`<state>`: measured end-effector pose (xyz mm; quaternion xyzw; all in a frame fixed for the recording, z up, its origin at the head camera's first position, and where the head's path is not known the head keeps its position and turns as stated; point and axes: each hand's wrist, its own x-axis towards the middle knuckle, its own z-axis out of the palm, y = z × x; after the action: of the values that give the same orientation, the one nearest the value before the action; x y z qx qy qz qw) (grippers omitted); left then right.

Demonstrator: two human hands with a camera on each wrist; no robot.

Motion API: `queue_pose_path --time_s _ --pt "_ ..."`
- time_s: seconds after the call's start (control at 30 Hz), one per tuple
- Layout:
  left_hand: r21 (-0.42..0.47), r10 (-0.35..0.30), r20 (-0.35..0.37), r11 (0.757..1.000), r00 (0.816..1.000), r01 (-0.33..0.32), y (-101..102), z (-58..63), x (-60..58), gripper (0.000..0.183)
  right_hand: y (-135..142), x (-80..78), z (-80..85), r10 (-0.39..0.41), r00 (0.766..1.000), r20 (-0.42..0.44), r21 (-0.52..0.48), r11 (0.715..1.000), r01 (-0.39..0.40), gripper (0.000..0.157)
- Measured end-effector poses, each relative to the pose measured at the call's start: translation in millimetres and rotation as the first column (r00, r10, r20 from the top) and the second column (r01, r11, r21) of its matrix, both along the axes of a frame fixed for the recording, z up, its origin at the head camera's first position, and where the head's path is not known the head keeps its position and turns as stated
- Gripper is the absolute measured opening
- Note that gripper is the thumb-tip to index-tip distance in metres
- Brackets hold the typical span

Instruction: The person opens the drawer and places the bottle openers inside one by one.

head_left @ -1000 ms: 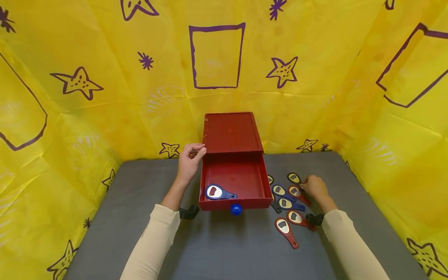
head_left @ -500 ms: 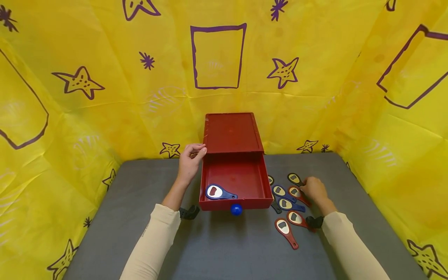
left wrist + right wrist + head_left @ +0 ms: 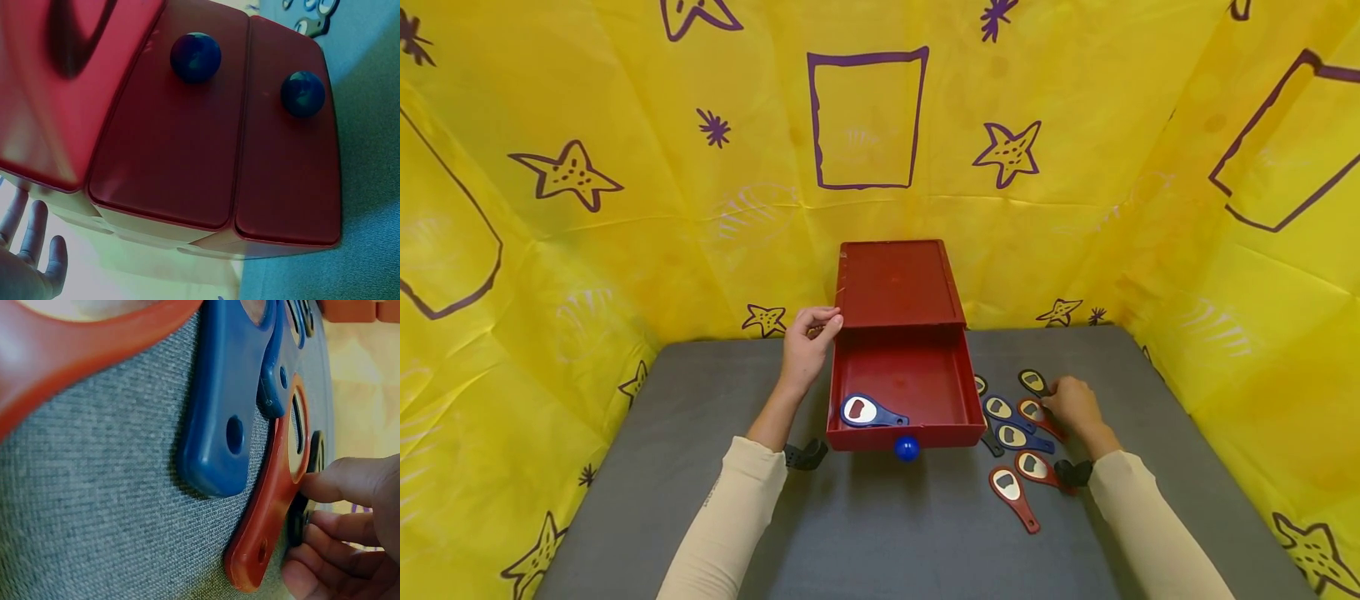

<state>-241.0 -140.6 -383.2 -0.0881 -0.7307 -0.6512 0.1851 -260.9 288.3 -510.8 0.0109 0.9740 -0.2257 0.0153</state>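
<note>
A red drawer cabinet [image 3: 897,287] stands at the back, its top drawer [image 3: 925,375] pulled out. Inside that drawer lies a blue bottle opener [image 3: 891,417], near the front wall. My left hand [image 3: 805,354] touches the cabinet's upper left edge; the left wrist view shows its fingers [image 3: 34,234] extended beside the cabinet's side. On the right, my right hand [image 3: 1077,408] pinches the handle of a black bottle opener [image 3: 1032,382] between thumb and fingers. Right beside those fingers is a red bottle opener [image 3: 265,512], lying on the table.
Several more red, blue and black bottle openers lie right of the drawer, including a blue one [image 3: 215,425] and a red one [image 3: 1015,500]. Two closed lower drawers [image 3: 169,137] with blue knobs [image 3: 302,94] show below. Yellow patterned cloth [image 3: 865,208] surrounds the grey table [image 3: 865,533].
The black bottle opener at my right hand has shifted very slightly to the right. Both hands otherwise stay in place.
</note>
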Motion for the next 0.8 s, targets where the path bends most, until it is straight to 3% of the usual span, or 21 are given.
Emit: queue_pose_path --time_s 0.57,0.8 --pt "-0.016 -0.007 0.000 1.000 1.000 0.007 -0.2 3.2 2.5 0.024 0.9 1.0 9.7 -0.032 0.998 0.054 -0.052 0.998 0.035 0.023" --pt "-0.019 -0.005 0.000 1.000 1.000 0.005 -0.1 2.6 1.6 0.024 -2.7 3.0 20.5 -0.013 1.000 0.017 -0.064 0.998 0.014 0.023"
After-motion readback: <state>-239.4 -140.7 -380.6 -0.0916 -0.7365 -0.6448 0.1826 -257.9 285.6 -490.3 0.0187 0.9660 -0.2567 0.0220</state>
